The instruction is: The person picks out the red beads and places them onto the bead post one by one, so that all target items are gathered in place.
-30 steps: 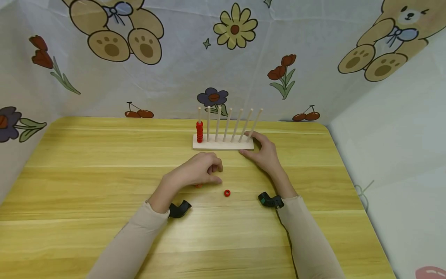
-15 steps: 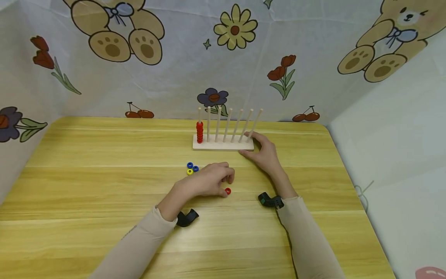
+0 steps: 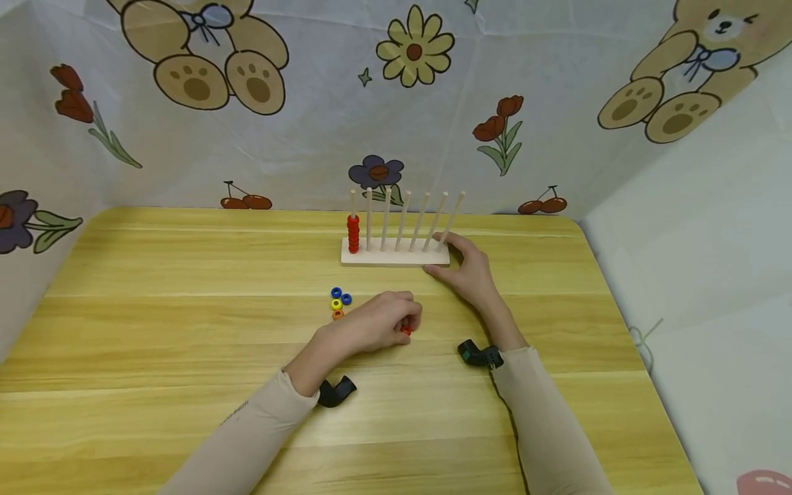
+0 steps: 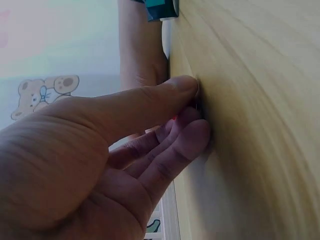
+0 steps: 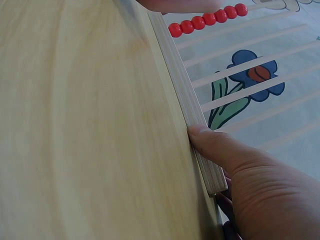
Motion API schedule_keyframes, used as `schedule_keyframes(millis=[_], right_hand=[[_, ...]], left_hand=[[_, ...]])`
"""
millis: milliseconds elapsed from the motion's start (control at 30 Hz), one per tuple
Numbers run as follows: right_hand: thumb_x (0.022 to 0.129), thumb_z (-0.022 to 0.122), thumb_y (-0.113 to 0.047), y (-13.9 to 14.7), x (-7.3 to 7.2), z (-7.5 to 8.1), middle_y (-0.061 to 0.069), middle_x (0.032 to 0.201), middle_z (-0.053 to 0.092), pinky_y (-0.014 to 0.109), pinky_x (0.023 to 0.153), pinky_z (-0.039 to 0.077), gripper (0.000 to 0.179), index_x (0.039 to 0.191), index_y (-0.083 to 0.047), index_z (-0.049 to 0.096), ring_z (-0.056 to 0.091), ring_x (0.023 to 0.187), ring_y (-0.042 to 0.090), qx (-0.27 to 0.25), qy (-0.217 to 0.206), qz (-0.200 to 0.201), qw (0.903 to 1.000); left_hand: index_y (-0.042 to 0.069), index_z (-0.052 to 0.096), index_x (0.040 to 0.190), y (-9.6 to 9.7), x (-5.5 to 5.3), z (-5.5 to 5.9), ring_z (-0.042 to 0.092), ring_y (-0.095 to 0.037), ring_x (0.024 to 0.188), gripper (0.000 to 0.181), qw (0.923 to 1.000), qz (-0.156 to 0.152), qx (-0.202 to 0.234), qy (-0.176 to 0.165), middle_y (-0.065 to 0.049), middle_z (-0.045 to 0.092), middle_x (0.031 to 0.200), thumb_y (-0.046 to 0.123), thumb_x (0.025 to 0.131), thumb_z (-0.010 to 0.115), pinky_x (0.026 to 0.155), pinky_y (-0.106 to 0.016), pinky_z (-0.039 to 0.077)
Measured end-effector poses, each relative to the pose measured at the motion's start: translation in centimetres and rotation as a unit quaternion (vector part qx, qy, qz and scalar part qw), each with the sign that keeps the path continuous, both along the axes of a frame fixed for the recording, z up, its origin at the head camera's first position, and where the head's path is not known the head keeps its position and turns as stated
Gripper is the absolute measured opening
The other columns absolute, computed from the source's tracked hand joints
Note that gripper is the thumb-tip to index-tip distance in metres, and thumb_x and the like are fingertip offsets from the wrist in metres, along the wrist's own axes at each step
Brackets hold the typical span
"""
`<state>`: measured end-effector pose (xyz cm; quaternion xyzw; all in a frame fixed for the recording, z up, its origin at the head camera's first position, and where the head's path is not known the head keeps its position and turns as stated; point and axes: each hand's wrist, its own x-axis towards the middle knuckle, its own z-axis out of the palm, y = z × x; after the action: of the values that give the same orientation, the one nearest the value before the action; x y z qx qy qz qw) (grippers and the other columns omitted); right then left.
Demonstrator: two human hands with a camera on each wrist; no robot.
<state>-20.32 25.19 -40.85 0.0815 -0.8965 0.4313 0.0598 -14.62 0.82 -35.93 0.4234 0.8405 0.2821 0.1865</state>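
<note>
A wooden peg stand [image 3: 394,258] with several upright pegs stands toward the back of the table. Its leftmost peg carries a stack of red beads [image 3: 353,235]; the other pegs are bare. My right hand [image 3: 467,269] grips the stand's right end, thumb on the front edge in the right wrist view. In front of the stand, my left hand [image 3: 380,322] pinches a red bead [image 3: 406,331] between thumb and fingers, close to the tabletop. The fingers mostly cover this bead in the left wrist view.
Left of my left hand lie two blue beads [image 3: 337,293], a yellow bead [image 3: 336,304] and an orange bead [image 3: 338,315], the last right by the wrist. A patterned cloth [image 3: 309,151] hangs behind the table's back edge. A white wall [image 3: 693,289] borders the right side.
My left hand has moved right and toward me to the loose red bead and now pinches it, uncovering the blue, yellow and orange beads. The right hand has kept its place on the stand.
</note>
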Motion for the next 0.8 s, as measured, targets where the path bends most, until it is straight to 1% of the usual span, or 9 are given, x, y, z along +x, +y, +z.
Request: schedule_keyframes(millis=[167, 267, 367, 467, 600, 667, 733, 800], right_hand=[[0.088, 0.088, -0.031, 0.0, -0.1, 0.0, 0.005, 0.151, 0.06, 0.052, 0.122, 0.037, 0.059, 0.141, -0.022, 0.066, 0.049, 0.147, 0.029, 0.002, -0.002, 0.0, 1.0], [0.087, 0.089, -0.031, 0.0, -0.1, -0.1, 0.006, 0.151, 0.06, 0.052, 0.122, 0.037, 0.059, 0.141, -0.022, 0.066, 0.049, 0.147, 0.03, 0.001, -0.001, 0.0, 1.0], [0.087, 0.089, -0.03, -0.1, 0.0, 0.0, 0.006, 0.152, 0.06, 0.052, 0.122, 0.037, 0.059, 0.141, -0.022, 0.066, 0.049, 0.147, 0.03, 0.001, -0.001, 0.001, 1.0], [0.087, 0.089, -0.03, -0.2, -0.1, 0.0, 0.006, 0.151, 0.06, 0.052, 0.122, 0.037, 0.059, 0.141, -0.022, 0.066, 0.049, 0.147, 0.03, 0.002, -0.003, 0.0, 1.0], [0.087, 0.089, -0.03, -0.3, -0.2, -0.1, 0.007, 0.151, 0.06, 0.052, 0.122, 0.038, 0.059, 0.141, -0.021, 0.066, 0.05, 0.146, 0.031, 0.004, -0.002, 0.001, 1.0], [0.087, 0.089, -0.029, -0.3, -0.1, 0.0, 0.007, 0.151, 0.06, 0.052, 0.122, 0.037, 0.059, 0.14, -0.021, 0.067, 0.05, 0.145, 0.031, 0.003, 0.001, 0.0, 1.0], [0.087, 0.089, -0.028, -0.2, -0.1, 0.0, 0.008, 0.15, 0.061, 0.053, 0.122, 0.037, 0.058, 0.14, -0.02, 0.067, 0.051, 0.145, 0.031, 0.004, 0.004, -0.001, 1.0], [0.087, 0.089, -0.028, -0.2, -0.1, 0.0, 0.007, 0.15, 0.061, 0.052, 0.122, 0.037, 0.058, 0.14, -0.02, 0.067, 0.05, 0.146, 0.031, 0.005, 0.006, -0.002, 1.0]], left_hand=[[0.008, 0.071, 0.097, -0.1, -0.1, 0.0, 0.056, -0.012, 0.08, 0.013, 0.9999, -0.001, 0.005, 0.011, -0.004, 0.059, 0.094, 0.0, 0.091, 0.079, 0.072, -0.024, 0.048], [0.008, 0.071, 0.099, -0.1, -0.2, 0.0, 0.055, -0.012, 0.079, 0.012, 0.9996, 0.001, 0.011, 0.027, -0.004, 0.06, 0.095, -0.002, 0.093, 0.076, 0.072, -0.024, 0.048], [0.008, 0.071, 0.1, -0.3, -0.3, -0.1, 0.055, -0.013, 0.079, 0.013, 0.9985, 0.018, 0.026, 0.045, -0.004, 0.061, 0.096, -0.002, 0.093, 0.075, 0.072, -0.025, 0.048], [0.008, 0.071, 0.1, -0.4, -0.6, -0.1, 0.055, -0.014, 0.079, 0.012, 0.9953, 0.049, 0.057, 0.06, -0.003, 0.061, 0.096, -0.002, 0.093, 0.075, 0.071, -0.025, 0.048], [0.007, 0.073, 0.102, -0.7, -1.1, 0.4, 0.059, -0.013, 0.078, 0.013, 0.9867, 0.095, 0.108, 0.076, -0.002, 0.062, 0.095, 0.0, 0.092, 0.077, 0.07, -0.022, 0.05], [0.007, 0.074, 0.103, -0.9, -1.3, 1.0, 0.059, -0.014, 0.077, 0.014, 0.9806, 0.113, 0.135, 0.086, -0.002, 0.063, 0.095, 0.001, 0.091, 0.079, 0.069, -0.022, 0.05], [0.007, 0.075, 0.104, -1.1, -1.6, 1.8, 0.059, -0.014, 0.076, 0.014, 0.9728, 0.127, 0.164, 0.103, -0.002, 0.064, 0.096, 0.003, 0.091, 0.08, 0.067, -0.022, 0.05], [0.008, 0.076, 0.105, -1.4, -1.9, 2.5, 0.058, -0.014, 0.074, 0.014, 0.9632, 0.142, 0.194, 0.12, -0.003, 0.065, 0.096, 0.006, 0.092, 0.081, 0.065, -0.023, 0.05]])
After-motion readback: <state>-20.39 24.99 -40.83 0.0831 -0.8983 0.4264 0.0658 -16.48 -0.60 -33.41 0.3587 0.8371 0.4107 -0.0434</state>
